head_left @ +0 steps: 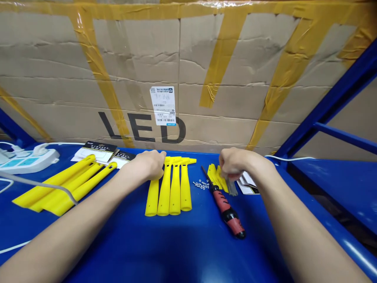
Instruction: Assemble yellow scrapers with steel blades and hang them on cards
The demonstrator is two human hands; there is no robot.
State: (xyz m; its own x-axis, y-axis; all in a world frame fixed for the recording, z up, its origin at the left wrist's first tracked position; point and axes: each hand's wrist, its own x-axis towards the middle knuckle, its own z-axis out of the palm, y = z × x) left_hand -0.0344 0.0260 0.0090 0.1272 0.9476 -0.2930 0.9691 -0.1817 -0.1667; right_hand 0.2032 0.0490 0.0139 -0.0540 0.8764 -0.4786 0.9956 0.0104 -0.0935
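Observation:
My left hand [151, 165] is closed around the top end of the leftmost yellow plastic handle [152, 200]; its fingertips are partly hidden. Beside it lie several matching yellow handles [175, 192] in a row, their T-shaped heads pointing away from me. My right hand [232, 163] is closed, its fingers pinched low over small flat yellow pieces [215, 177] and grey flat strips [232, 188]. Whatever it grips is hidden. A screwdriver [225, 208] with a red and black handle lies slantwise left of my right forearm. Small screws and nuts [202, 184] are scattered near its tip.
Long yellow tapered pieces [64, 184] lie at left near black-and-white packaging cards [98, 151]. A white power strip [29, 159] with cables stands behind them. More white cards [247, 184] lie by my right wrist. A large taped cardboard box [132, 70] closes off the blue table [182, 247].

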